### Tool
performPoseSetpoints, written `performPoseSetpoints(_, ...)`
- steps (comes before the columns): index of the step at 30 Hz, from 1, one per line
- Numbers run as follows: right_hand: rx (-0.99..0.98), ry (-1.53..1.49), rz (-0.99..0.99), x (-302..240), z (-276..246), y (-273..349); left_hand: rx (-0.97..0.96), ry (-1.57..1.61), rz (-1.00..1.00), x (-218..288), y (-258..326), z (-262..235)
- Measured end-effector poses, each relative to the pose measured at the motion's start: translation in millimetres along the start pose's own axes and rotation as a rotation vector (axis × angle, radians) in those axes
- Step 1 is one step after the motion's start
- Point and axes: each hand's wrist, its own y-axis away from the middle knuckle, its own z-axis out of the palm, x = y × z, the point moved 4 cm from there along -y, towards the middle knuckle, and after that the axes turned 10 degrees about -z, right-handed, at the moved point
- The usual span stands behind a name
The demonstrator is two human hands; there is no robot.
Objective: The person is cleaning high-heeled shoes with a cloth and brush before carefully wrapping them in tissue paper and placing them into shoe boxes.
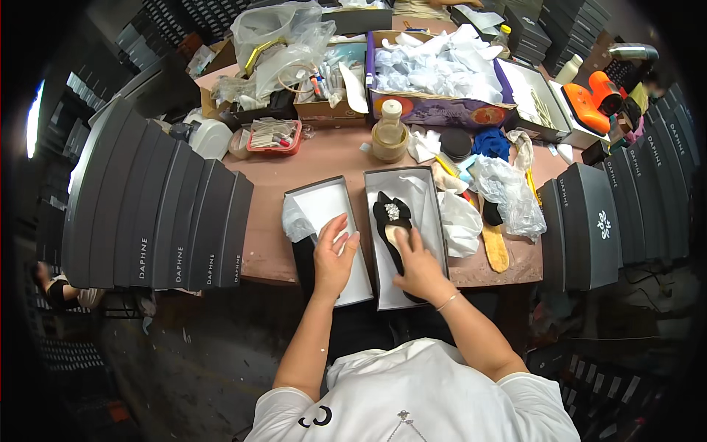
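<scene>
Shoe, black with a jewelled toe, already lies in the open box under the right hand; left hand rests spread on the lid beside that box, not yet closed.

We see the scene through one view only, a wide fisheye camera worn on the head, so no second view shares any of it. It looks steeply down and forward over our own chest onto the table, close enough that both forearms enter from the lower edge. Our right hand, resting on the black shoe, sits just below the middle of the picture, with our left hand just beside it. Beyond the hands the far table edge curves upward, and to either side of them straight edges bend toward the dark round rim.
</scene>
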Motion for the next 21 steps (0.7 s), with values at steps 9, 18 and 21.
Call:
performPoseSetpoints(9,0.152,-0.636,-0.465,-29,-64,82,-0.476,0.787,-0.19,30,7,49)
performPoseSetpoints(18,0.089,-0.811,-0.46,-33,-66,92,-0.351,0.746,-0.225,42,38,49)
performPoseSetpoints(21,0.366,-0.852,-0.383,-31,-78,72,-0.313,0.642,-0.228,49,47,47)
